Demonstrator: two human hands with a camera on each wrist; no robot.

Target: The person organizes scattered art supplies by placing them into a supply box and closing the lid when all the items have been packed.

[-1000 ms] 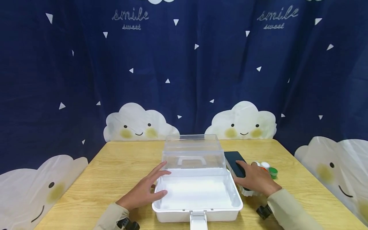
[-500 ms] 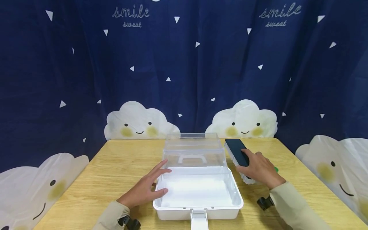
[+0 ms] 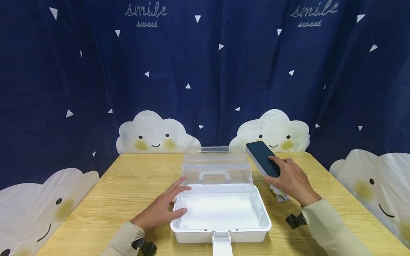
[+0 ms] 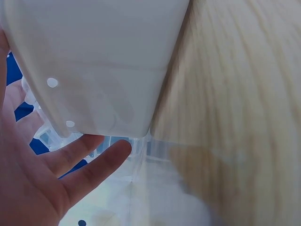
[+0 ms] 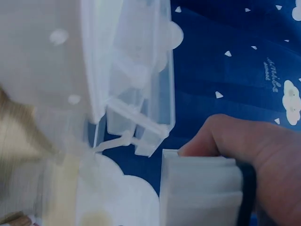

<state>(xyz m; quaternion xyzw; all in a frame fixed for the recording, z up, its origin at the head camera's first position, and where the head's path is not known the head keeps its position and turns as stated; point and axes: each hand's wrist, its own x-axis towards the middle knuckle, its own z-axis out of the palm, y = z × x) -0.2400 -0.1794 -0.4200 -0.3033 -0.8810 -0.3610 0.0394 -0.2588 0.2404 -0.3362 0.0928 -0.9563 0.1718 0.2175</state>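
Observation:
A white storage box [image 3: 221, 211] with a clear lid [image 3: 216, 170] tipped back stands at the table's middle, its front latch [image 3: 221, 243] hanging down. My left hand [image 3: 160, 209] rests at the box's left rim, fingers spread and nearly straight; the left wrist view has them beside the white wall [image 4: 103, 61]. My right hand [image 3: 293, 179] grips a long white case with a dark flat top [image 3: 261, 156], thumb on one side and fingers across the top. The case is raised and tilted right of the lid; its ribbed white side [image 5: 202, 193] shows in the right wrist view.
A small crinkled packet [image 3: 279, 195] lies on the wooden table [image 3: 144, 170] below my right hand. Behind the table hangs a dark blue curtain [image 3: 179, 57] with smiling clouds. Black wrist devices [image 3: 296, 221] sit at both cuffs.
My right hand has lifted the case off the table, up and away from me, uncovering the crinkled packet. The coloured-lid jars are now hidden behind that hand. The left hand stays put.

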